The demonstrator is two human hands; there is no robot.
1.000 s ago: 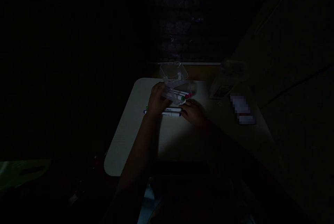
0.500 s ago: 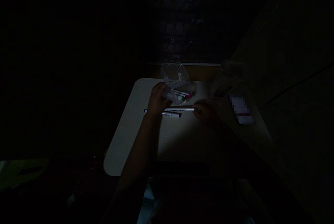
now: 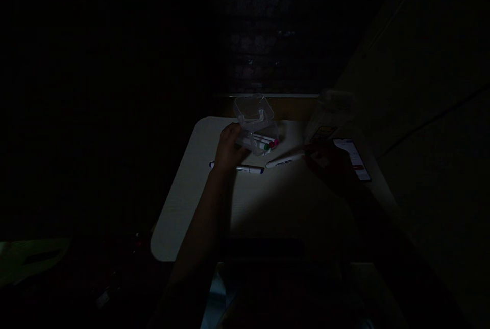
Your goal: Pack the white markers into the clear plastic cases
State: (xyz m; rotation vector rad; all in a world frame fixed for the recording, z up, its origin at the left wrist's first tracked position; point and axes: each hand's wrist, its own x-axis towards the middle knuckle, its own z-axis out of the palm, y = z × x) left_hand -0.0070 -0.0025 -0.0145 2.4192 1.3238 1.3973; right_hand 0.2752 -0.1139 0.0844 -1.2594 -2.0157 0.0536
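My left hand (image 3: 228,149) is closed around the left side of a clear plastic box (image 3: 254,123), whose lid stands up at the back. Several white markers (image 3: 262,140) lie inside it, with green, red and pink ends towards the right. To the right, my right hand (image 3: 319,158) pinches one end of a white marker (image 3: 284,160), held slightly tilted above the table. Another white marker with dark blue ends (image 3: 249,169) lies on the table, partly hidden behind my left wrist. Shadow covers much of my right hand.
The pale table (image 3: 184,191) has rounded corners. A phone with a lit screen (image 3: 358,160) lies at the right, partly behind my right hand. Near it stands a clear container (image 3: 331,114). A dark cable (image 3: 421,127) runs along the right wall. The surroundings are very dark.
My right hand has moved right with the white marker, away from the box and my left hand, towards the phone. My left hand stays at the box.
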